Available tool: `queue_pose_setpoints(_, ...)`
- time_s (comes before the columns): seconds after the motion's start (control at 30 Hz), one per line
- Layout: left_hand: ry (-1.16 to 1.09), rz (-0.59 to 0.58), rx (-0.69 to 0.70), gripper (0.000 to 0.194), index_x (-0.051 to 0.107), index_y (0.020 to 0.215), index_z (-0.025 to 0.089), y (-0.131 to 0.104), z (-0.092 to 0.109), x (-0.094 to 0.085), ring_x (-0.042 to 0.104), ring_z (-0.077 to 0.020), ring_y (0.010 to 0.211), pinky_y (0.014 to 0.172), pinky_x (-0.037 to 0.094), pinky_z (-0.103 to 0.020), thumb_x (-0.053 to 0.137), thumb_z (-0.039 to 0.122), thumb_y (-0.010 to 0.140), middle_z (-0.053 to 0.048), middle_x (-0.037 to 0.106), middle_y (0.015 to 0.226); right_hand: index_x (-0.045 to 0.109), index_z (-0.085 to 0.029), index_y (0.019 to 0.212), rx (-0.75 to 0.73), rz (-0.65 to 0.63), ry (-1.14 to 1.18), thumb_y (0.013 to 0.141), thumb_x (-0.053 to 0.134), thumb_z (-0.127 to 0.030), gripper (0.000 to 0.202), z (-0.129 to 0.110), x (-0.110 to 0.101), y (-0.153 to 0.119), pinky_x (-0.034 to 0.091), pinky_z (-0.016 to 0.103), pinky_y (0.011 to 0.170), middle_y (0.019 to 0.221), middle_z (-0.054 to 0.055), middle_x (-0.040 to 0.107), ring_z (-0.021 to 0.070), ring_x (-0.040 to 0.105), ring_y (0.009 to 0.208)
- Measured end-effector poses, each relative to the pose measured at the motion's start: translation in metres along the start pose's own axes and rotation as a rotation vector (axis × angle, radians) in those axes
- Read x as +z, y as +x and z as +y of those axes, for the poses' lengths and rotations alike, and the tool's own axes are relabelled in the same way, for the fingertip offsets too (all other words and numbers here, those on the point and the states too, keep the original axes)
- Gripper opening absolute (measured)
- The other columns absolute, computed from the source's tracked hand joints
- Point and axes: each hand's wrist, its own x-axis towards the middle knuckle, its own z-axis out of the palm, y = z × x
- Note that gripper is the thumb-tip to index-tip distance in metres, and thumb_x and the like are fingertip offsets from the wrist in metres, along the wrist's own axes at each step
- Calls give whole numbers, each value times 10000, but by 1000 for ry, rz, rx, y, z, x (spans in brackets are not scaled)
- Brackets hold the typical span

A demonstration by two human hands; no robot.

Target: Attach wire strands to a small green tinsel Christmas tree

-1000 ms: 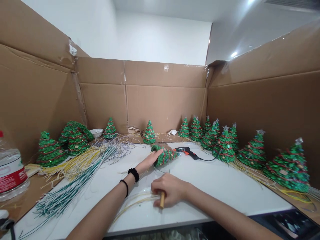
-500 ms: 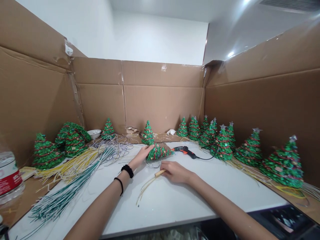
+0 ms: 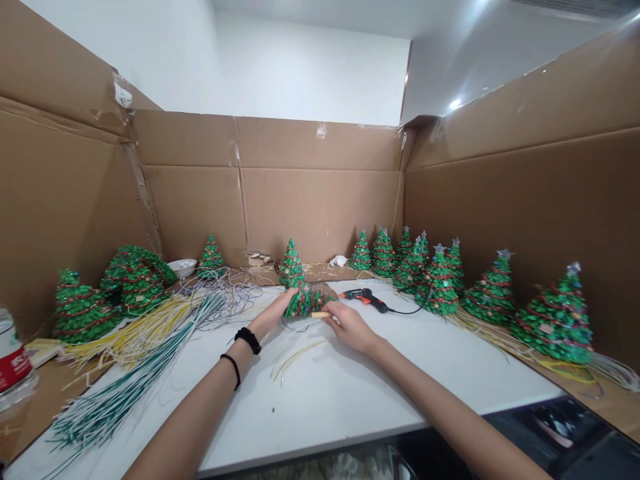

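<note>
My left hand (image 3: 281, 309) is closed around the left side of a small green Christmas tree (image 3: 300, 303) with red garland, tilted over on its side above the white table. My right hand (image 3: 350, 325) pinches a short pale wooden stick (image 3: 319, 315), its free end right beside the tree. Thin pale yellow strands (image 3: 300, 353) curve below the right hand; whether they hang from it I cannot tell. Just behind the right hand lies a black and orange glue gun (image 3: 367, 298) with its cable running right. Another green tree (image 3: 291, 265) stands upright behind the held one.
Bundles of green-white strands (image 3: 135, 380) and yellow strands (image 3: 133, 327) spread over the left of the table. Several star-topped trees (image 3: 439, 283) line the right side. A white bowl (image 3: 182, 268) and a bottle (image 3: 14, 367) are at left. Cardboard walls (image 3: 320, 200) enclose the workspace.
My right hand has moved up toward the tree, bringing the wooden stick beside it. The tree has turned in my left hand. The whole view has shifted slightly.
</note>
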Motion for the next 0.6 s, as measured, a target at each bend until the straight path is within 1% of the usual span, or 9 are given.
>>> queue_pose_setpoints(0.2,10,7,6,397,642,1008,164,-2,-2,-3,531,-236,1085,985,343,-350,546,465,769,-55,680,1032,506,-188,834,118,168,4,892,404,-229,124,5,1,1,374,249,639,792,39,583,165,531,717)
queue_pose_setpoints(0.33,42,22,40,384,649,1033,190,-6,-4,-9,435,-244,1219,1037,288,-334,614,428,733,-63,616,1191,489,-194,834,163,258,5,897,376,-258,144,7,1,1,355,242,607,749,31,576,167,526,679)
queue_pose_setpoints(0.43,68,37,51,398,655,1040,204,-8,-2,-11,372,-241,1278,1064,246,-319,661,409,699,-58,543,1295,485,-195,843,182,274,20,897,370,-258,142,7,1,1,353,241,602,748,32,589,166,529,662)
queue_pose_setpoints(0.5,74,-3,49,392,661,1032,201,-9,2,-10,387,-239,1265,1058,254,-319,652,422,708,-60,555,1280,486,-195,849,192,273,17,895,372,-257,138,7,1,1,352,240,599,749,34,595,167,530,656)
queue_pose_setpoints(0.6,76,-55,46,383,668,1006,191,-9,7,-7,453,-236,1197,1027,290,-322,617,458,737,-66,611,1197,485,-194,859,190,271,13,894,371,-257,135,7,1,1,349,241,597,753,36,596,169,532,657)
